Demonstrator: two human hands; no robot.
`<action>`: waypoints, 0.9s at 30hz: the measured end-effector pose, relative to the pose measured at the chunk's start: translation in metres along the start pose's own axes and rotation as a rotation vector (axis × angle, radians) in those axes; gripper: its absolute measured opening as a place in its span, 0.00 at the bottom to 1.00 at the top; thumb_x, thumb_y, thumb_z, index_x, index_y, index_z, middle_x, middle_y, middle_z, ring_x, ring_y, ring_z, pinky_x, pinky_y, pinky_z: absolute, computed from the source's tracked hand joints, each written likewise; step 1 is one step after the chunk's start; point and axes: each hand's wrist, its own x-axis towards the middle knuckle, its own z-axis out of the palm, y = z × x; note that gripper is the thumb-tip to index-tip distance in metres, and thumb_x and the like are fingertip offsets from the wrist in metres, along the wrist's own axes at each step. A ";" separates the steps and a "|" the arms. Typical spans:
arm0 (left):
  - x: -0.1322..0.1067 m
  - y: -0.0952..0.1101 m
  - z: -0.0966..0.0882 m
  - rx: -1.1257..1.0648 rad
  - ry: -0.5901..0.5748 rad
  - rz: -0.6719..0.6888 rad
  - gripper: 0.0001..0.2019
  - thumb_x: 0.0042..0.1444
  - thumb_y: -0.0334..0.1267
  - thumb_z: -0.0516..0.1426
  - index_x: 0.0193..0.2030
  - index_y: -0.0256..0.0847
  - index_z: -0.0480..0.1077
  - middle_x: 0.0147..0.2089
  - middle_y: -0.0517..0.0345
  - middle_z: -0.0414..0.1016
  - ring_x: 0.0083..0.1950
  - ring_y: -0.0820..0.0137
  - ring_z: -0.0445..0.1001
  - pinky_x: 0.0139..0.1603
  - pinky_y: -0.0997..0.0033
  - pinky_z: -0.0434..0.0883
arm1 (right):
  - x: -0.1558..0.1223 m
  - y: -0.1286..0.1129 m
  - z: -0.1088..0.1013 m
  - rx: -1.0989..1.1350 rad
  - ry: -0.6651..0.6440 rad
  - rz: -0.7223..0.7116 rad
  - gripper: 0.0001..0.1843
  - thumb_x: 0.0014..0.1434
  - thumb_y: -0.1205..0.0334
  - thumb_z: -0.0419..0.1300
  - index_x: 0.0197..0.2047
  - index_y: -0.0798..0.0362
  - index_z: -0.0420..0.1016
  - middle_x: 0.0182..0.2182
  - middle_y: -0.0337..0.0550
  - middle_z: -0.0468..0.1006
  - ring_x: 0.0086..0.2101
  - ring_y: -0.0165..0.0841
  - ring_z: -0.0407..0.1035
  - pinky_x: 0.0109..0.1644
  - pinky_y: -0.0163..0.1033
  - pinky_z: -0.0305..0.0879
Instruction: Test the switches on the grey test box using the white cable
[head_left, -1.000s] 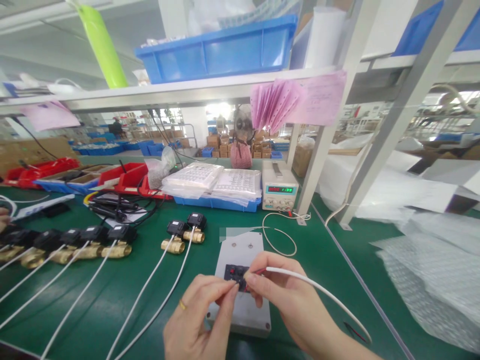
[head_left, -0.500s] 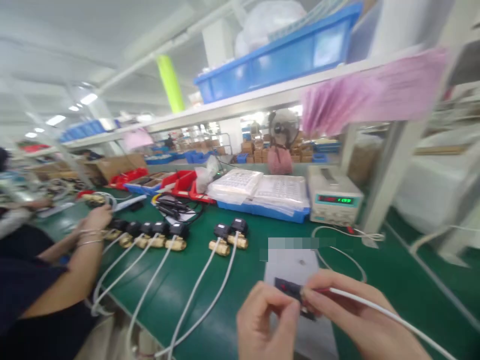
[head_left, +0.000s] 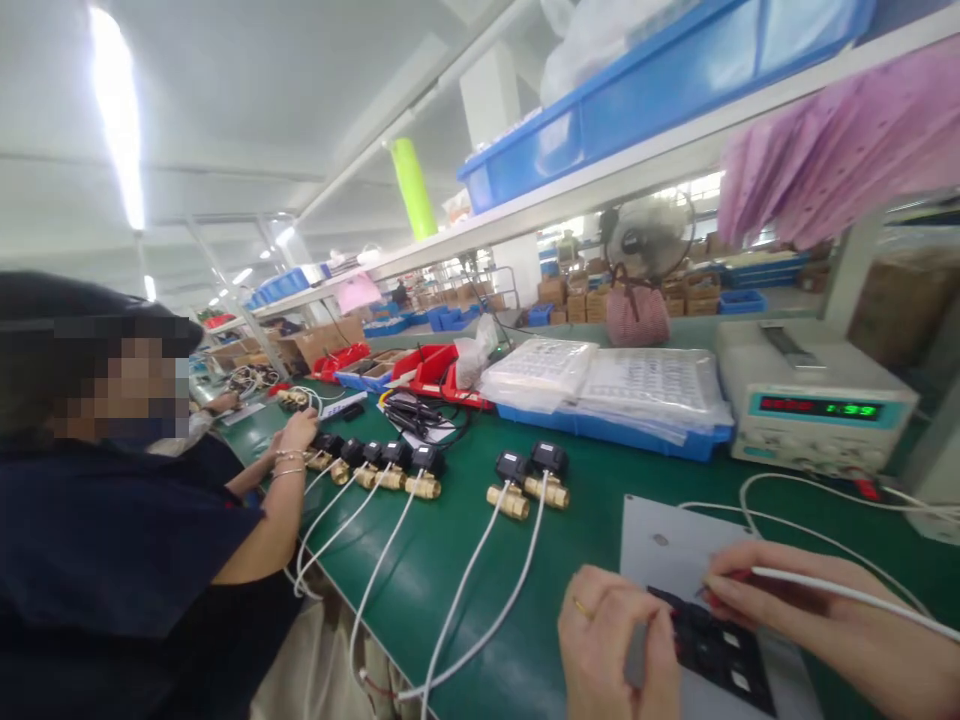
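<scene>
My left hand, with a ring on one finger, rests at the left edge of a grey test box with its fingers curled; its thumb presses on the box's black terminal block. My right hand pinches the red end of a white cable and holds it at the top of that block. Two brass valves with black heads lie just left of the box, their white cables trailing toward me.
A co-worker in dark clothes sits at the left, one hand on a row of several more brass valves. A power supply with a lit display stands at the right. A blue tray of bagged parts and red bins lie behind.
The view has swung left, bringing the co-worker into the picture. My hands stay on the terminal block with the cable's end still pinched.
</scene>
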 end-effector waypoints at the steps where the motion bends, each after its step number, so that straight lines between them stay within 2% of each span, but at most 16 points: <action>1: 0.000 -0.001 0.001 0.019 -0.004 0.047 0.09 0.66 0.27 0.53 0.44 0.42 0.73 0.38 0.53 0.75 0.40 0.66 0.75 0.41 0.66 0.72 | 0.002 -0.006 -0.006 -0.068 -0.134 0.000 0.16 0.45 0.46 0.73 0.23 0.50 0.82 0.26 0.49 0.77 0.29 0.49 0.72 0.30 0.44 0.71; 2: -0.001 -0.001 0.001 0.040 -0.006 0.086 0.11 0.66 0.25 0.52 0.45 0.42 0.72 0.38 0.54 0.74 0.40 0.67 0.74 0.42 0.66 0.71 | 0.004 -0.011 -0.009 -0.096 -0.188 -0.038 0.17 0.48 0.45 0.72 0.23 0.50 0.82 0.26 0.48 0.77 0.29 0.48 0.71 0.32 0.43 0.70; 3: -0.001 -0.001 0.001 0.057 -0.008 0.110 0.11 0.66 0.24 0.51 0.46 0.42 0.71 0.39 0.55 0.73 0.40 0.68 0.73 0.42 0.66 0.70 | 0.005 -0.015 -0.011 -0.060 -0.189 -0.067 0.17 0.50 0.45 0.70 0.25 0.51 0.81 0.25 0.46 0.76 0.28 0.46 0.71 0.32 0.42 0.68; 6: 0.000 0.005 0.003 0.063 -0.024 0.139 0.12 0.66 0.21 0.51 0.46 0.41 0.70 0.40 0.55 0.72 0.41 0.67 0.71 0.44 0.64 0.68 | 0.008 -0.018 -0.011 0.097 -0.230 -0.037 0.13 0.55 0.51 0.70 0.29 0.53 0.79 0.26 0.44 0.77 0.29 0.42 0.71 0.33 0.38 0.66; 10: 0.001 0.012 0.005 0.146 -0.081 0.280 0.12 0.66 0.21 0.53 0.49 0.37 0.72 0.43 0.50 0.75 0.45 0.64 0.73 0.49 0.62 0.70 | 0.007 -0.012 -0.013 0.095 -0.226 -0.005 0.15 0.52 0.50 0.69 0.27 0.54 0.76 0.23 0.43 0.75 0.25 0.38 0.67 0.30 0.36 0.62; 14: -0.003 0.014 0.010 0.323 -0.150 0.398 0.14 0.67 0.21 0.53 0.53 0.36 0.73 0.46 0.48 0.79 0.49 0.60 0.76 0.53 0.61 0.70 | 0.005 -0.014 -0.014 0.086 -0.235 0.032 0.14 0.50 0.50 0.66 0.27 0.52 0.75 0.23 0.41 0.75 0.24 0.37 0.68 0.30 0.36 0.64; 20: -0.004 0.014 0.011 0.445 -0.287 0.374 0.16 0.68 0.26 0.53 0.60 0.34 0.71 0.55 0.45 0.75 0.53 0.55 0.73 0.55 0.58 0.67 | 0.004 -0.021 -0.014 0.007 -0.225 0.004 0.14 0.51 0.49 0.62 0.27 0.52 0.74 0.24 0.41 0.74 0.24 0.37 0.67 0.29 0.36 0.63; 27: -0.005 0.012 0.010 0.399 -0.287 0.380 0.17 0.67 0.22 0.53 0.61 0.31 0.70 0.57 0.42 0.72 0.58 0.55 0.69 0.62 0.58 0.64 | 0.002 -0.025 -0.018 -0.126 -0.180 -0.144 0.09 0.55 0.57 0.61 0.27 0.51 0.76 0.27 0.41 0.77 0.31 0.41 0.70 0.35 0.39 0.63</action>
